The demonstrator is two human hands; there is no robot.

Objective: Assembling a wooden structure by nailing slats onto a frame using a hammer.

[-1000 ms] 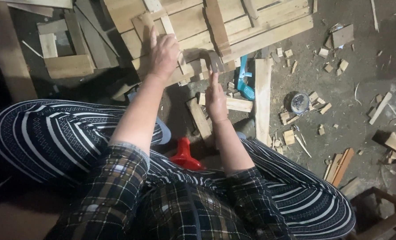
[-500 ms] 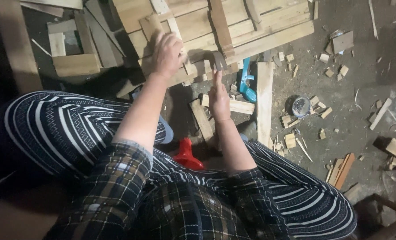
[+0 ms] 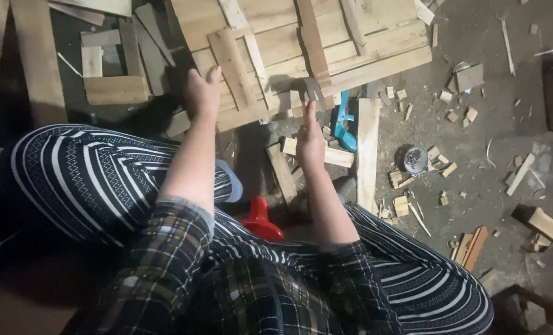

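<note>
Seen from above, over two knees in striped trousers and checked sleeves.

Left hand (image 3: 202, 93) out over the near left edge of a wooden pallet (image 3: 376, 46), fingers a bit spread, not closed on anything. Just beside a short loose slat (image 3: 230, 59) lying tilted on the pallet; cannot tell if touching it.

Right hand (image 3: 310, 139) closed round the handle of a hammer (image 3: 310, 90). Hammer head up at the far end, blurred, right at the near edge of the pallet, in the middle of the scene.

Pallet flat on the dirty floor (image 3: 493, 155), on the far side, made of pale boards.

Just right of the right hand: a blue tool (image 3: 341, 124) on the floor, then a long pale plank (image 3: 367, 152) pointing near to far. Under the right hand, a short wood block (image 3: 335, 155) lying crosswise.

Further right, a small round tin (image 3: 416, 159), with many little wood scraps (image 3: 450, 111) around it.

Near, between the knees, a red plastic thing (image 3: 261, 220) on the floor.

Far left, a small frame of boards (image 3: 112, 87), well apart from the hammer.
</note>
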